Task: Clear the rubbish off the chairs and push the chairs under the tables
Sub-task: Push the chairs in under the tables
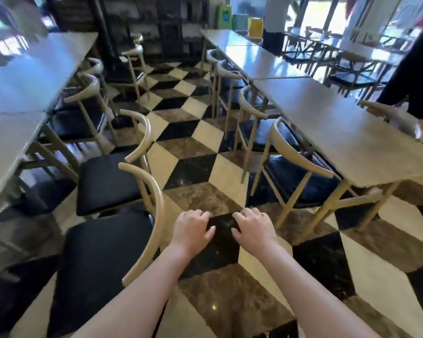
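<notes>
I stand in an aisle between two rows of tables. My left hand [193, 230] and my right hand [252, 228] hover side by side over the checkered floor, fingers loosely curled, holding nothing. Just left of my left hand is the curved wooden back of the nearest chair [154, 220], whose black seat [95, 264] stands out from the left table [7, 147]. A second chair [108, 181] beyond it also stands out. On the right, a chair [300, 164] sits partly under the right table [347, 132]. No rubbish shows on the seats I can see.
More chairs [88, 93] line the left row, and others [227, 69] are tucked along the right row. A person in dark clothes [410, 76] stands at the far right beside another chair [388, 113]. The aisle floor [191, 132] runs ahead between the rows.
</notes>
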Tool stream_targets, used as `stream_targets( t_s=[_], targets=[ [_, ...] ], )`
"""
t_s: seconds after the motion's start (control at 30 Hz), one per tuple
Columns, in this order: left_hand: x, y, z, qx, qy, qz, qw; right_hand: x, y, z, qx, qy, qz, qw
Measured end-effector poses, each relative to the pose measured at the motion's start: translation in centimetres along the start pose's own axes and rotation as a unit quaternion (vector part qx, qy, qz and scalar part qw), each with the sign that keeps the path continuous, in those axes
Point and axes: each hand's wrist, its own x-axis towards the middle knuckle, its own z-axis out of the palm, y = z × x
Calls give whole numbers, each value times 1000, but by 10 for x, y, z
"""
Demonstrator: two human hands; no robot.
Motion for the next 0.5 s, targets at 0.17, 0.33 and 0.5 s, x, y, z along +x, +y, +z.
stream_targets(
  t_s=[0.17, 0.33, 0.5],
  targets=[
    [55, -17, 8, 15, -7, -119, 993, 104, 21, 3, -22, -2, -134, 991],
    [65, -51, 10, -4, 8, -248, 969, 189, -1, 11, -12, -42, -295, 955],
    [65, -97, 21, -20, 21, -379, 925, 249, -53, 34, -14, -91, -414, 906]
  ],
)
